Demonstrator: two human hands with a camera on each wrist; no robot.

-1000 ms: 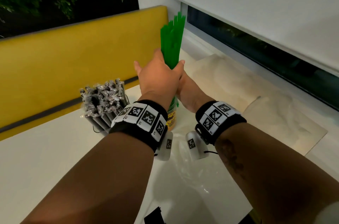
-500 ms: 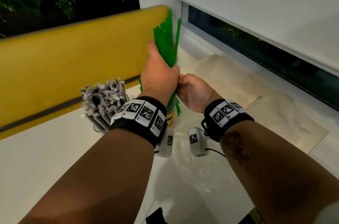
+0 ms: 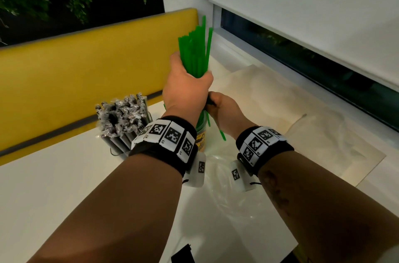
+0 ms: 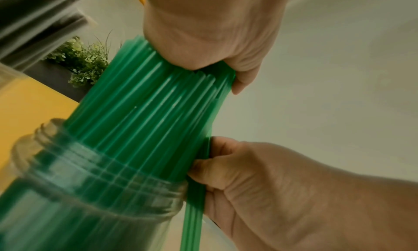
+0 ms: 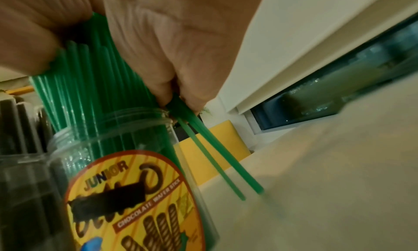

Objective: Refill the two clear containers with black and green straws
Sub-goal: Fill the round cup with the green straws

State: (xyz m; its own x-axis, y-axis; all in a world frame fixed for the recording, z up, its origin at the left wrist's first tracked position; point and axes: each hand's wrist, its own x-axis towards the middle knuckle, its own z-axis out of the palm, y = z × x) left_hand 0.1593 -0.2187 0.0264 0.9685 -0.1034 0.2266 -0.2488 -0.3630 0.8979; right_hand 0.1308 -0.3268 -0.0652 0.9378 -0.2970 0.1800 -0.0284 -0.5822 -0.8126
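Left hand [image 3: 185, 88] clenched round green straws [image 3: 195, 53] standing in labelled clear jar [image 5: 126, 174]; right hand [image 3: 224, 109] pinches two stray straws [image 5: 217, 158] outside rim. Next: tuck strays in. Black straws [image 3: 121, 116] already potted alongside.

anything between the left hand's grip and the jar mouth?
Only green straws: the bundle runs bare from the left hand down into the clear jar. The right hand pinches stray straws outside the rim. Left wrist view.
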